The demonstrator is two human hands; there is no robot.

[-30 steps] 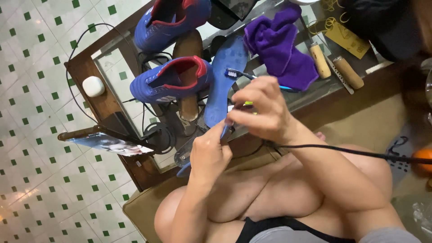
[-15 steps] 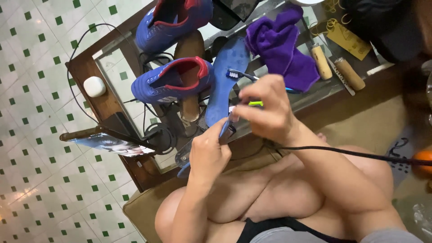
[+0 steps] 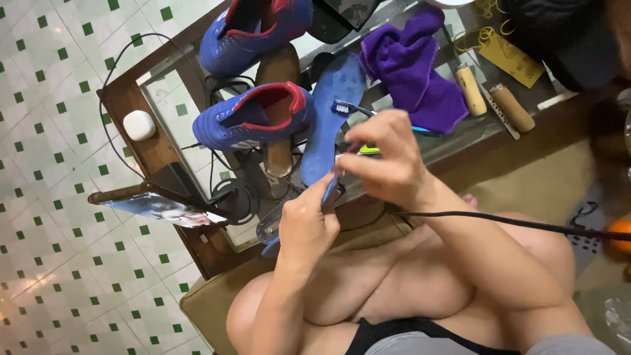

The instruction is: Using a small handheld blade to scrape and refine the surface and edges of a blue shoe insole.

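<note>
The blue insole (image 3: 332,125) is lying lengthwise on the glass counter (image 3: 164,98), its toe end pointing toward twelve o'clock and its heel end coming down toward the person's lap, where both hands are meeting over it. It looks thin and flat, a plain mid-blue with a faintly textured top, and its lower edge is being lifted off the glass, probably so it can be steadied while it is worked on. The left hand (image 3: 305,227) is closing around that lower tip, fingers curled and pinching it from beneath. The right hand (image 3: 384,158) is hovering just above, fingers pressed together around the handle of a toothbrush (image 3: 348,109), whose white bristles are sticking out at eleven o'clock over the insole; something small and yellow-green is showing under the fingers, but I cannot tell what it is.

At nine o'clock from the insole a blue shoe with a red lining (image 3: 253,118) is sitting on a wooden shoe form (image 3: 279,138), seemingly to hold its shape, and a second blue shoe (image 3: 253,29) is resting farther up at eleven. At two o'clock a purple cloth (image 3: 414,72) is lying bunched, with two wooden-handled tools (image 3: 490,95) just beyond it. A black cable (image 3: 513,223) is running across the person's thigh toward three o'clock.
</note>
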